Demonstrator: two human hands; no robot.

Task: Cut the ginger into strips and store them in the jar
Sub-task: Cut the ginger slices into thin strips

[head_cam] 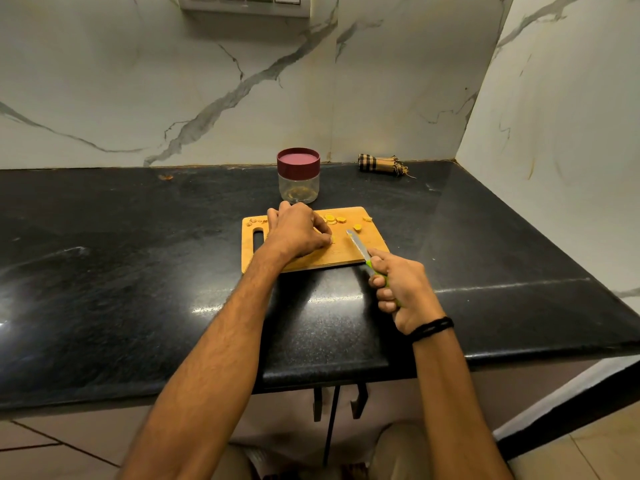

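Note:
A wooden cutting board (375, 237) lies on the black counter. Several yellow ginger slices (335, 219) sit near its far edge, with small peel scraps (255, 221) at its far left corner. My left hand (298, 230) rests on the board with curled fingers, its fingertips pinching a small ginger piece (333, 239) that is mostly hidden. My right hand (403, 289) grips the green handle of a knife (358, 245), index finger along the spine, blade angled over the board just right of that piece. Behind the board stands a clear jar (298, 183) closed with a maroon lid.
A rolled checked cloth (381, 164) lies at the back right against the marble wall. The wall corner bounds the counter (138, 271) on the right, and the counter's front edge runs below my forearms.

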